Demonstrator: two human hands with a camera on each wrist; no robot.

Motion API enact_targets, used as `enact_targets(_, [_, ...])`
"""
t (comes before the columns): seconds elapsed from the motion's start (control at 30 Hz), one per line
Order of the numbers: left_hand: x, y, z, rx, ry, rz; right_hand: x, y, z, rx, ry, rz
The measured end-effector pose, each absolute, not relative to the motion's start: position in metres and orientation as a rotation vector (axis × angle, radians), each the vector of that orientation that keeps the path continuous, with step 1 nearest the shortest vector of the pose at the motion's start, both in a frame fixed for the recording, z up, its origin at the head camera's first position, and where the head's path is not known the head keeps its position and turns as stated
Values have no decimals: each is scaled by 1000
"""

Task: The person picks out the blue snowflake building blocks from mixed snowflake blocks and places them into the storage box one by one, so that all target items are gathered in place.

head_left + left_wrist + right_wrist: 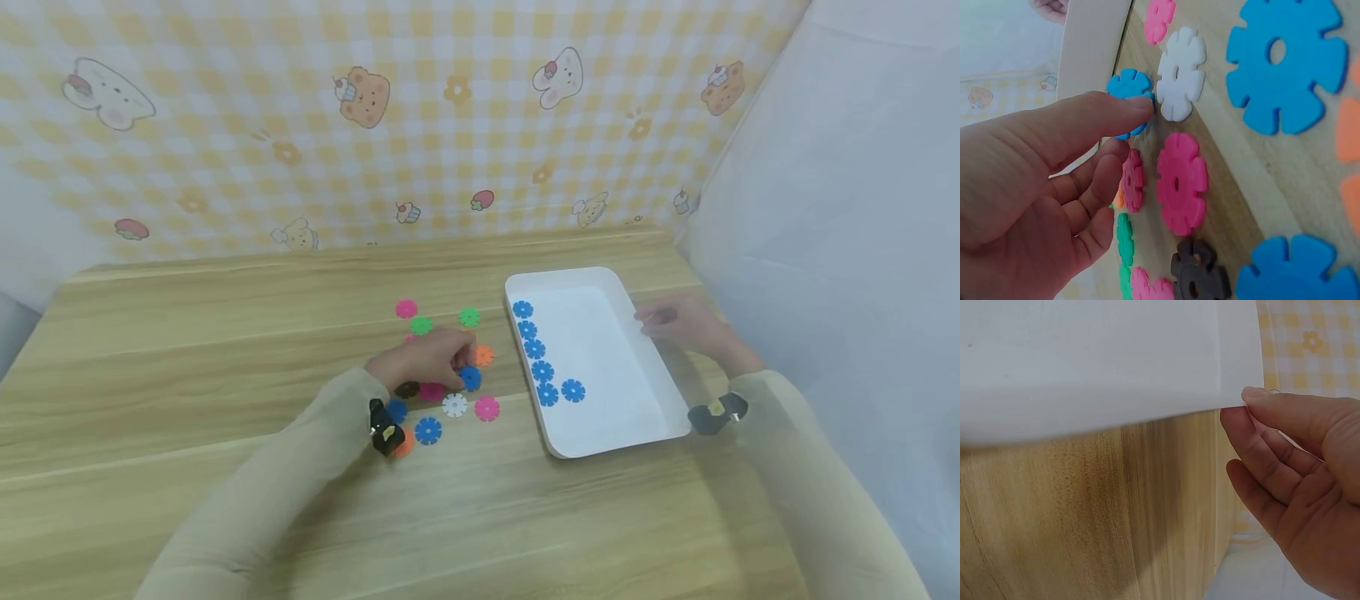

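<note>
My left hand (435, 357) is over a loose group of plastic snowflake discs on the table. Its thumb and fingers pinch the edge of a blue snowflake disc (470, 379), which in the left wrist view sits beside a white disc (1180, 74). A pink disc (1182, 184) and a dark brown disc (1197, 270) lie close by the curled fingers. My right hand (686, 323) pinches the right rim of a white tray (671, 398), thumb on top and fingers beneath in the right wrist view. Inside, several blue discs (535, 349) line the tray's left side, with one blue disc (573, 390) beside the row.
Around the left hand are more discs: green (469, 317), orange (483, 356), pink (487, 408) and blue (428, 431). A yellow checked cloth (420, 125) hangs behind the wooden table (187, 350). White sheeting (840, 233) borders the right side.
</note>
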State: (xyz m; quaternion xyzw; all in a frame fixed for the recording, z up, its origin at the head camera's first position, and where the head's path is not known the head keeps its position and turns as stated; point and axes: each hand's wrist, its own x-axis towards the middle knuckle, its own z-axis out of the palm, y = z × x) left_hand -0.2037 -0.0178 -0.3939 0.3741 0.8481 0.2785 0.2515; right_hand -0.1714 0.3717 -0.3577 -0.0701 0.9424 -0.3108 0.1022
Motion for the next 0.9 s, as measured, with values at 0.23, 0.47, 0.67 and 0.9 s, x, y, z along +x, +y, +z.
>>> enact_targets(0.23, [-201, -16, -391, 1044, 2307, 797, -171, 371, -358, -216, 2792, -915])
enact_targets(0.47, [-200, -13, -374, 1019, 2216, 883, -172, 372, -359, -224, 2809, -913])
enact_targets(0.67, [-202, 6, -362, 1108, 2170, 1028, -172, 373, -360, -220, 2808, -917])
enact_targets(0.9, [-206, 48, -356, 1240, 2120, 1099, -171, 370, -357, -250, 2813, -911])
